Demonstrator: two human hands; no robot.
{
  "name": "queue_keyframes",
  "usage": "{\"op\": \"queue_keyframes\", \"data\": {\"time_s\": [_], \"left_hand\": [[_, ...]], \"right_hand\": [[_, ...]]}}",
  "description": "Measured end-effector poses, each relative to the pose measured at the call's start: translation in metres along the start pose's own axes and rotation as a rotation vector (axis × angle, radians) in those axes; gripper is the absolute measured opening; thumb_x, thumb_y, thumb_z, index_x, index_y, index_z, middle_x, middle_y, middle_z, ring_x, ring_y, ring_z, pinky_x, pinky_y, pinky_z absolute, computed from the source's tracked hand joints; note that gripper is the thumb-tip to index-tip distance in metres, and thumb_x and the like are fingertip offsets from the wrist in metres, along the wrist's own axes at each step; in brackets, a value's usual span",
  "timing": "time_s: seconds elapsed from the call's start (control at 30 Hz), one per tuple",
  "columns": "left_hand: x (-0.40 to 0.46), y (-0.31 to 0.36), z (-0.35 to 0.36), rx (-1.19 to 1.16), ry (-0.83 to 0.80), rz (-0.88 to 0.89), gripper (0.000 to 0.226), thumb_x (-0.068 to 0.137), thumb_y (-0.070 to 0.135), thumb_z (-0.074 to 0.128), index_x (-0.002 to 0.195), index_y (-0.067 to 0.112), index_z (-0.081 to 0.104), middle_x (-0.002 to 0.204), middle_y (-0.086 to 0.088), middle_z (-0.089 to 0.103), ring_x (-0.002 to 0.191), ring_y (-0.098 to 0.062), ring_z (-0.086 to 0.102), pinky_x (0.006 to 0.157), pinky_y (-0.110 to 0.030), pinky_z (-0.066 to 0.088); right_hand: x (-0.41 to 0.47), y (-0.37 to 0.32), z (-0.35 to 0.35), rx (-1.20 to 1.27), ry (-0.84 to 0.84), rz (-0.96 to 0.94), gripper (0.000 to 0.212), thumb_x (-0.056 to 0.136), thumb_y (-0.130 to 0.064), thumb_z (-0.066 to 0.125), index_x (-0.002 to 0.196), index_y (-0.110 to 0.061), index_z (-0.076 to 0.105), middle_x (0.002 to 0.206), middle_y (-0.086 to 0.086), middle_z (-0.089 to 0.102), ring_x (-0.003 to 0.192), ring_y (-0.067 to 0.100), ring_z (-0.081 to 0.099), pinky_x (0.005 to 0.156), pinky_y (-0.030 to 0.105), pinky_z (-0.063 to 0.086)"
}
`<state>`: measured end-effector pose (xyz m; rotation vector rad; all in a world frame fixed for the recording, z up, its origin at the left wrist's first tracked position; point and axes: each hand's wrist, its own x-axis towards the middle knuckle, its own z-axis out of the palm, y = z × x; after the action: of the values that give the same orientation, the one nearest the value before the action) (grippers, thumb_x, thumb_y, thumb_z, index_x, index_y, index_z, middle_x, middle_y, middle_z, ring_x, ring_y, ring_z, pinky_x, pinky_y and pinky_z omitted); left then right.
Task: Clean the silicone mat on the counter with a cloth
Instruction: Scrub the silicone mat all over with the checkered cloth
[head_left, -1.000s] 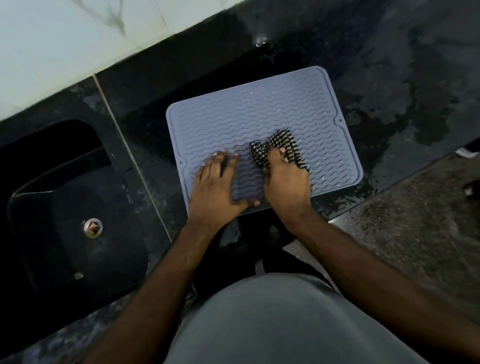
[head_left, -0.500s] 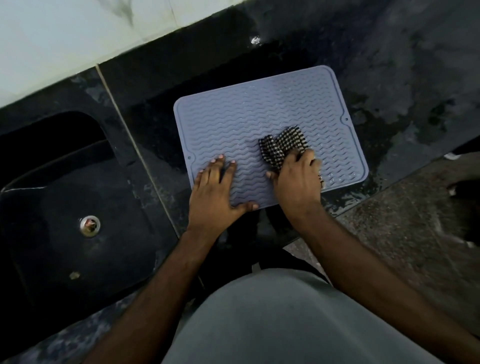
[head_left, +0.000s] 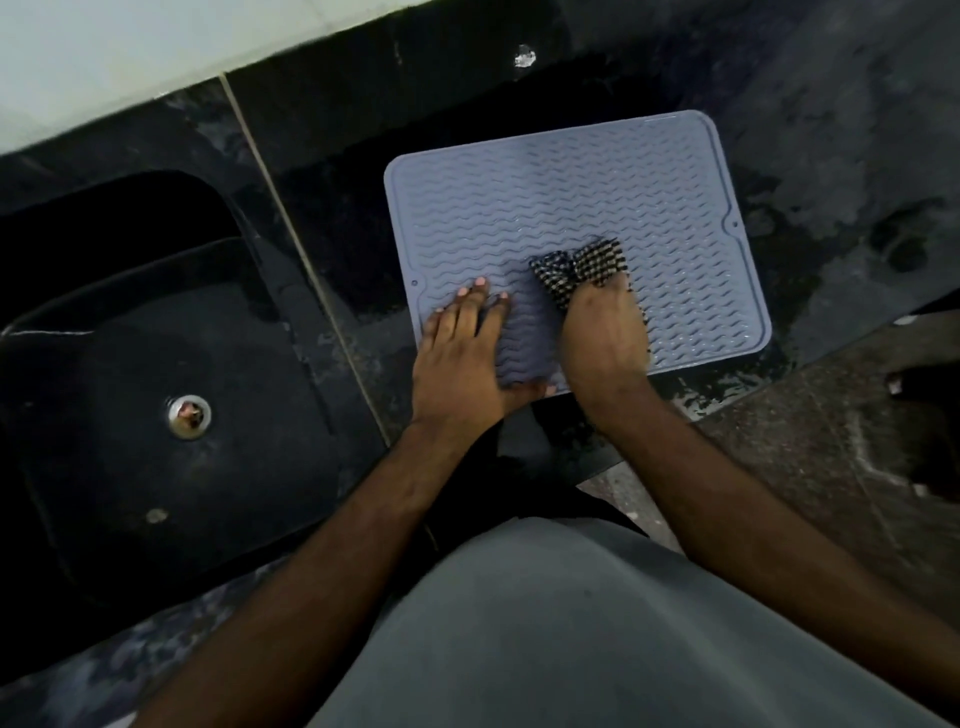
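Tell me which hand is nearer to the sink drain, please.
Left. The left hand lies flat on the mat's near left corner, on the side towards the sink drain. The right hand holds the checked cloth further right.

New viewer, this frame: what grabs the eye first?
The pale grey silicone mat with its wavy ribs stands out against the wet black counter. On its near half the right hand holds a black-and-white checked cloth down on it, while the left hand lies flat on the mat's near left corner. To the left a black sink shows a metal drain.
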<state>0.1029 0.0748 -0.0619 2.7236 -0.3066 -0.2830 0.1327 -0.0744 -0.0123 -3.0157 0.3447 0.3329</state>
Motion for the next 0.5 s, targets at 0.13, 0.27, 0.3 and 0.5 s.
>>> {"op": "queue_keyframes", "data": {"time_s": [0.13, 0.27, 0.3, 0.5], "left_hand": [[-0.001, 0.000, -0.002, 0.004, 0.007, -0.001, 0.114, 0.067, 0.079, 0.064, 0.158, 0.020, 0.030, 0.167, -0.006, 0.022, 0.153, -0.024, 0.021, 0.125, -0.043, 0.010], [-0.001, 0.001, -0.005, -0.006, -0.041, 0.004, 0.105, 0.066, 0.073, 0.039, 0.153, 0.015, 0.034, 0.165, -0.010, 0.026, 0.154, -0.025, 0.018, 0.126, -0.043, 0.009], [-0.001, 0.000, -0.007, -0.023, -0.033, 0.018, 0.103, 0.068, 0.072, 0.044, 0.152, 0.014, 0.034, 0.164, -0.010, 0.028, 0.154, -0.025, 0.019, 0.126, -0.043, 0.011], [-0.016, -0.051, -0.028, -0.020, 0.112, 0.047, 0.112, 0.063, 0.087, 0.057, 0.151, 0.019, 0.042, 0.157, -0.001, 0.042, 0.150, -0.023, 0.026, 0.126, -0.044, 0.008]], "right_hand": [[-0.010, -0.022, -0.001, 0.049, -0.012, -0.014, 0.019, 0.094, -0.001, 0.051, 0.106, 0.001, 0.066, 0.119, 0.022, 0.059, 0.097, 0.032, 0.065, 0.080, 0.038, 0.053], [-0.020, -0.046, 0.002, 0.077, -0.028, -0.138, 0.014, 0.092, -0.004, 0.056, 0.099, -0.001, 0.067, 0.108, 0.022, 0.063, 0.094, 0.029, 0.063, 0.078, 0.035, 0.052], [-0.018, -0.047, 0.002, 0.098, -0.035, -0.121, 0.015, 0.092, -0.005, 0.056, 0.102, -0.001, 0.067, 0.112, 0.023, 0.062, 0.095, 0.029, 0.063, 0.079, 0.035, 0.052], [-0.008, -0.028, 0.005, 0.207, -0.059, -0.049, 0.023, 0.091, 0.000, 0.053, 0.113, 0.004, 0.061, 0.127, 0.023, 0.054, 0.104, 0.036, 0.062, 0.089, 0.039, 0.051]]}}
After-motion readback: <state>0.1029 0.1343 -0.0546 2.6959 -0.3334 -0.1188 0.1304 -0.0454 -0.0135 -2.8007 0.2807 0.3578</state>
